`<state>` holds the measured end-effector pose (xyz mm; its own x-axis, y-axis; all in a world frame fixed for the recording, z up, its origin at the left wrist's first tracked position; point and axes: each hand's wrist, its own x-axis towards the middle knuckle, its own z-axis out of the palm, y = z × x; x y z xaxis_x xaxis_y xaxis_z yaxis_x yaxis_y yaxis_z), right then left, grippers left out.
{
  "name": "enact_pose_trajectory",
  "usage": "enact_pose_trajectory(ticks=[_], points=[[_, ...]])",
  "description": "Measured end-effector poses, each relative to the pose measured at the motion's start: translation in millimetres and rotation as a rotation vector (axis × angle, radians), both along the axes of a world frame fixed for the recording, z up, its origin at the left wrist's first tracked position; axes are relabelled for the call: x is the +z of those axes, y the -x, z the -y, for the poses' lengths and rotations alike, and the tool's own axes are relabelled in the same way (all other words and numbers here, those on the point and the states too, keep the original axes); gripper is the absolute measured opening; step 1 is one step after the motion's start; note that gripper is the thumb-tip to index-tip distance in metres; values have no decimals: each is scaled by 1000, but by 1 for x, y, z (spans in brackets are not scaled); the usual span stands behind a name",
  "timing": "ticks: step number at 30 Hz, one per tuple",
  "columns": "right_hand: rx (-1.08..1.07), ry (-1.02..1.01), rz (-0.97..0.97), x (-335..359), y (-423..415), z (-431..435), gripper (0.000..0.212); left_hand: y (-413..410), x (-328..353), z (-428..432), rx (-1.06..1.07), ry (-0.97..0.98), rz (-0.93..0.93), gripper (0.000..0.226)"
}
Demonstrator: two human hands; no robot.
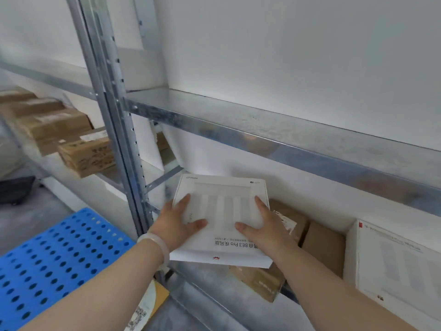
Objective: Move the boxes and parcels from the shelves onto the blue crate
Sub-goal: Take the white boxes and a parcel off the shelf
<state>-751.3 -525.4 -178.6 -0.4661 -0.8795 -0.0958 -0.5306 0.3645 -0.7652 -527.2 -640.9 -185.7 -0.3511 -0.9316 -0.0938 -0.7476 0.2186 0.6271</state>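
Note:
A flat white box (pixel 222 209) with printed text on its lid is held in front of the middle shelf, tilted toward me. My left hand (pixel 177 223) grips its left edge with the thumb lying on the lid. My right hand (pixel 262 228) grips its right edge the same way. Under and behind the white box lie brown cardboard boxes (pixel 317 244) on the shelf. Another white box (pixel 393 263) stands at the right of that shelf. The blue crate (pixel 55 263), perforated with round holes, sits at the lower left beside the rack's upright post.
The metal rack's upright post (pixel 119 139) stands between the crate and the shelf bay. An upper shelf board (pixel 286 130) overhangs the hands. More cardboard boxes (pixel 71 142) fill the left bay. A yellow-and-white parcel (pixel 148 306) lies below my left forearm. A dark object (pixel 14 189) rests on the grey floor.

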Motion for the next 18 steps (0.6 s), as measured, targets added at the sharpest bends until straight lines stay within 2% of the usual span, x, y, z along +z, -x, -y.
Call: enact_pose_trajectory(ticks=[7,12,15,18], points=[[326,2,34,-13,-103,39,97,-126,-10,-40,335,19,-38,96],[515,-65,4,-19,-177,63,98,-203,-24,-65,499,0,-121,96],[636,-115,-46,-24,-228,79,100,-251,-33,-76,599,-13,-116,96],[724,-147,-15,-32,-283,95,100,-300,-43,-84,705,-34,-121,96]])
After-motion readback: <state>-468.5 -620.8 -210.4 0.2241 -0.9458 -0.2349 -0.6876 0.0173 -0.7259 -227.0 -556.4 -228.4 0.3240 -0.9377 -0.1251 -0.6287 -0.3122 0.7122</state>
